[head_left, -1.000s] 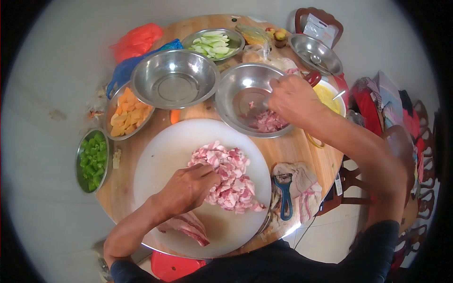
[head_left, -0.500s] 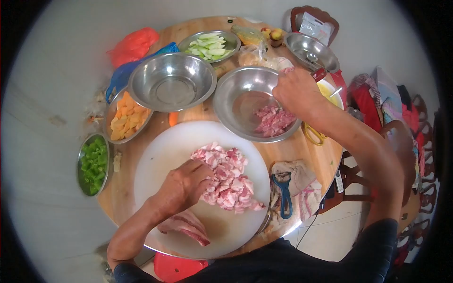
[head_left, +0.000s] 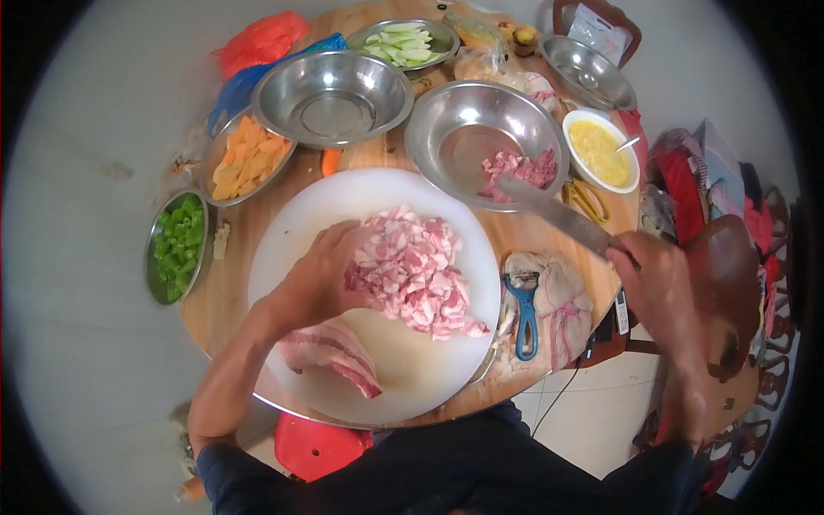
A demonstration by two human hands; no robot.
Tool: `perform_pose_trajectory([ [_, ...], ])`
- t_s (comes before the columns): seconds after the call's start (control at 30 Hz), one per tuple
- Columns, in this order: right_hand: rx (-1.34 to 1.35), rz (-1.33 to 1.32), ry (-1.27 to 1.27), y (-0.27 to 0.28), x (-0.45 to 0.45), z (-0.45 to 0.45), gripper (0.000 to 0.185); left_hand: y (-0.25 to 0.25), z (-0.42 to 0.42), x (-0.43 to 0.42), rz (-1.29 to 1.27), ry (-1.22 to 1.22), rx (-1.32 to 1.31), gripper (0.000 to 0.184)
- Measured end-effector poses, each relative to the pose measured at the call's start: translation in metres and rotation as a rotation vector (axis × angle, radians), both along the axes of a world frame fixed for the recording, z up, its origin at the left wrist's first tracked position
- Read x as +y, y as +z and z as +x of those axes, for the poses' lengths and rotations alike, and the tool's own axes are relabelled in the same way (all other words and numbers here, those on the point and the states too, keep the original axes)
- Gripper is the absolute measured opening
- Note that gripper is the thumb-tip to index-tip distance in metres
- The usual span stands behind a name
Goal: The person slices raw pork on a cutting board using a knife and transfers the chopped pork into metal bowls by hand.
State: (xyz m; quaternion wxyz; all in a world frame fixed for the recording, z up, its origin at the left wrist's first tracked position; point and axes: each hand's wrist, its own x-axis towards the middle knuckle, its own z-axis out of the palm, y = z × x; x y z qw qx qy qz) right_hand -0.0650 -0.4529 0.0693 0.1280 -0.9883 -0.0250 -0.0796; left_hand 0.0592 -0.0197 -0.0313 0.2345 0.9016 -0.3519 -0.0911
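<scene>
On a round white cutting board (head_left: 283, 223) lies a heap of chopped pink-and-white meat (head_left: 421, 275), with an uncut slab of meat (head_left: 335, 356) nearer to me. My left hand (head_left: 330, 266) rests curved against the heap's left side, its fingers apart and nothing seen within them. My right hand (head_left: 648, 270) is closed round the handle end of a knife (head_left: 562, 215), held right of the board. The blade points up-left, its tip over the near rim of a steel bowl (head_left: 438, 129) with darker meat pieces (head_left: 524, 172) inside.
Behind the board stands a steel bowl (head_left: 275, 94). Around it are orange slices (head_left: 249, 159), green pepper pieces (head_left: 178, 245) and pale green slices (head_left: 399, 45). At right are a bowl of yellow liquid (head_left: 598, 154), yellow-handled scissors (head_left: 586, 200), and a blue peeler (head_left: 525, 322) on a cloth (head_left: 562, 300).
My right hand has left the area over the meat bowl and moved right and nearer to me, and the knife is now plainly visible in it. The whole view has shifted slightly.
</scene>
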Motion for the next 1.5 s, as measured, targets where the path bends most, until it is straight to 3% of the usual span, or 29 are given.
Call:
perform_pose_trajectory([
  [0.03,0.002,0.006,0.002,-0.008,0.001,-0.011,0.022,0.0,0.005,0.001,0.045,-0.017,0.087,0.118],
  [0.1,0.409,0.383,-0.135,-0.022,0.0,-0.028,0.019,0.001,0.008,0.001,0.078,-0.033,0.132,0.124],
  [0.13,0.404,0.382,-0.133,-0.029,0.003,-0.036,0.019,0.002,0.008,0.0,0.108,-0.047,0.177,0.13],
  [0.2,0.662,0.673,-0.304,-0.044,0.01,-0.052,0.022,0.001,0.006,-0.002,0.12,-0.053,0.198,0.133],
  [0.3,0.689,0.904,-0.281,-0.07,0.019,-0.069,0.025,0.001,0.005,-0.014,0.172,-0.061,0.204,0.139],
  [0.53,0.409,0.893,-0.179,-0.132,0.076,-0.086,0.022,0.008,0.017,-0.039,0.275,-0.157,0.15,0.149],
  [0.7,0.521,1.103,-0.29,-0.136,0.123,-0.065,0.02,0.009,0.023,-0.06,0.367,-0.21,0.117,0.152],
  [0.77,0.442,1.064,-0.226,-0.158,0.134,-0.056,0.02,0.014,0.023,-0.069,0.436,-0.202,0.126,0.153],
  [1.13,0.503,1.107,-0.15,-0.137,0.16,-0.024,0.022,0.007,0.02,-0.065,0.285,-0.228,0.038,0.126],
  [1.5,0.567,1.076,-0.024,-0.145,0.136,-0.021,0.024,0.002,0.018,-0.055,0.302,-0.231,0.038,0.118],
])
